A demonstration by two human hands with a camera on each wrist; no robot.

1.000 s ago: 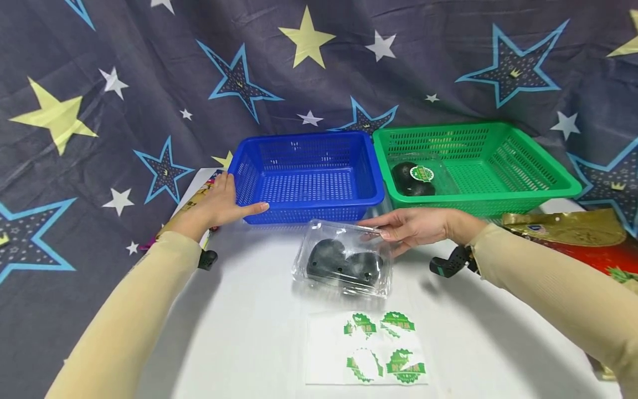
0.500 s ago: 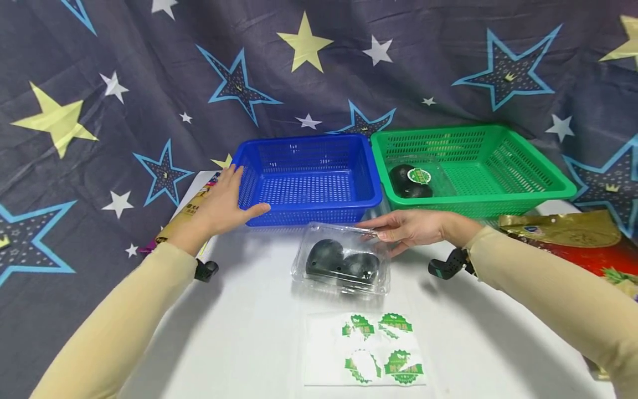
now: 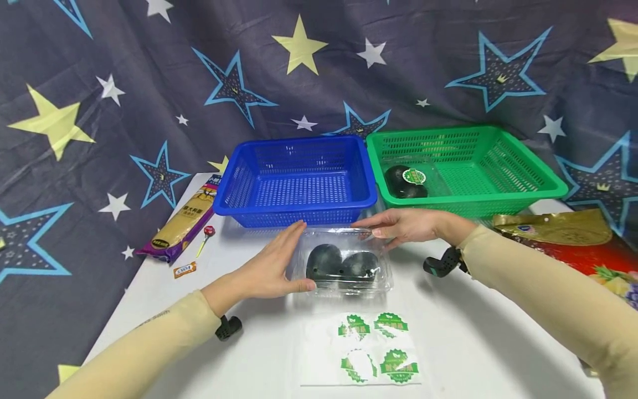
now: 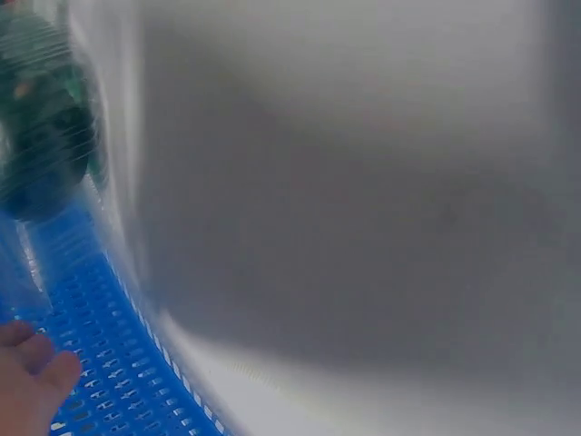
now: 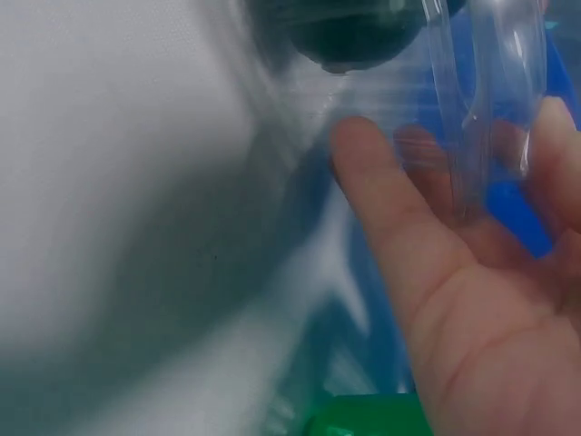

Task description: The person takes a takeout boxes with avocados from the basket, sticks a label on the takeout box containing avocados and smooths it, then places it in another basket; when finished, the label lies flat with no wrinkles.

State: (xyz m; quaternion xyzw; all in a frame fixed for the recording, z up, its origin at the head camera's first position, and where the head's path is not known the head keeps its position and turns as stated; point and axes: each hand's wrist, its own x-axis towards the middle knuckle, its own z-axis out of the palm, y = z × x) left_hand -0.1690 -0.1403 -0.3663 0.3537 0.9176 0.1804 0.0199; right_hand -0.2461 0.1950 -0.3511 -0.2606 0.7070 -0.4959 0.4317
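A clear plastic clamshell box (image 3: 349, 288) holding two dark rounded fruits (image 3: 325, 261) is at the middle of the white table. My right hand (image 3: 411, 226) grips its far right corner, thumb on top and fingers beneath; the right wrist view shows the hand (image 5: 472, 300) with the clear rim between thumb and fingers. Beside the box's left end, my left hand (image 3: 266, 271) has its fingers straight and the thumb spread along the near side. In the left wrist view only part of that hand (image 4: 32, 386) shows at the lower left.
Behind stand a blue basket (image 3: 299, 209) and a green basket (image 3: 478, 198), the green one holding a labelled fruit box (image 3: 406, 182). Nearer me lies a sheet of green stickers (image 3: 319, 354). Leftward are a pasta bag (image 3: 181, 221), lollipop (image 3: 209, 231) and orange wrapper (image 3: 185, 270); rightward, a red-gold bag (image 3: 563, 238).
My left hand has come from the blue basket's left side toward me and rightward, to the box's left end. The right hand keeps its grip on the corner, and the box has hardly moved.
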